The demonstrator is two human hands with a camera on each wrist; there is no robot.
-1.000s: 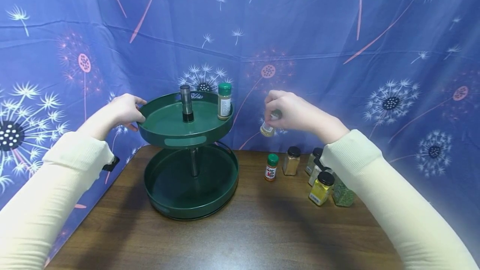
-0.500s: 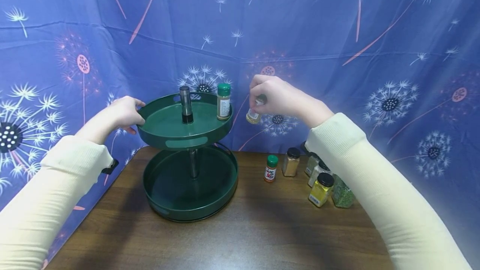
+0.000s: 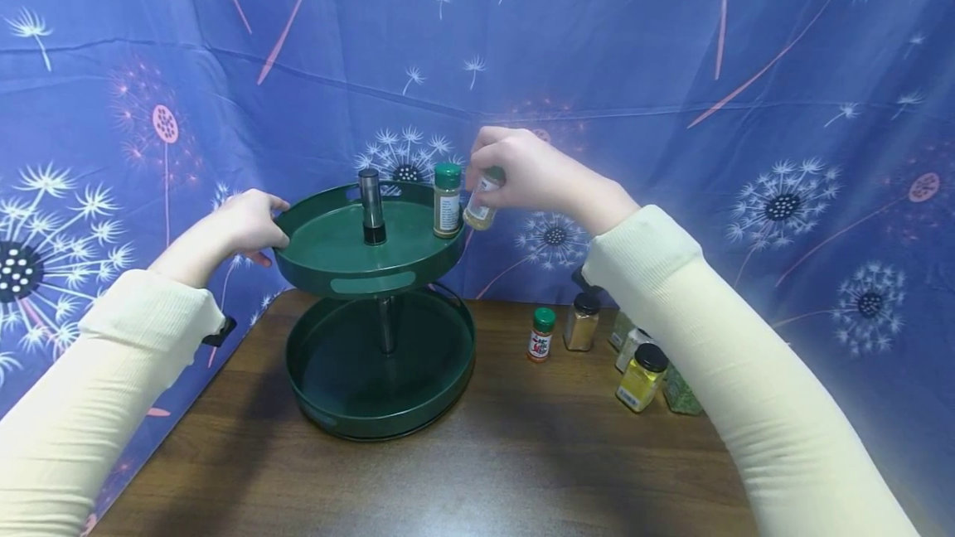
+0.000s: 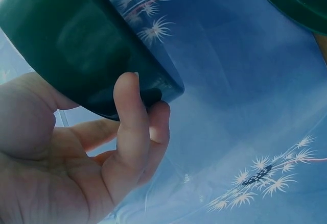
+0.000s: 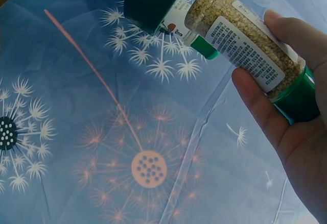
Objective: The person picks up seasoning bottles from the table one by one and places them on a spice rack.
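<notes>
A two-tier green rack has a round upper tray (image 3: pixel 373 259) and a wider lower tray (image 3: pixel 380 425). My left hand (image 3: pixel 249 229) grips the upper tray's left edge. In the left wrist view that hand's fingers (image 4: pixel 134 127) curl at the tray's green wall. My right hand (image 3: pixel 525 168) holds a spice jar (image 3: pixel 481 204), tilted, at the upper tray's right rim. The right wrist view shows this jar's beige granules, white label and green lid (image 5: pixel 299 99), pinched between thumb and fingers. Close beside it, another green-lidded spice jar (image 3: pixel 447 204) stands on the upper tray.
On the wooden table (image 3: pixel 507 471) to the right stand a small green-lidded jar (image 3: pixel 540 336), a black-lidded tan jar (image 3: pixel 581 326), a yellow jar (image 3: pixel 639 379) and a jar of green herbs (image 3: pixel 681 392), partly behind the right sleeve. A blue curtain (image 3: pixel 597 40) hangs behind.
My right hand has carried the spice jar left and up, from above the table to the upper tray's right rim. My left hand keeps its hold on the tray.
</notes>
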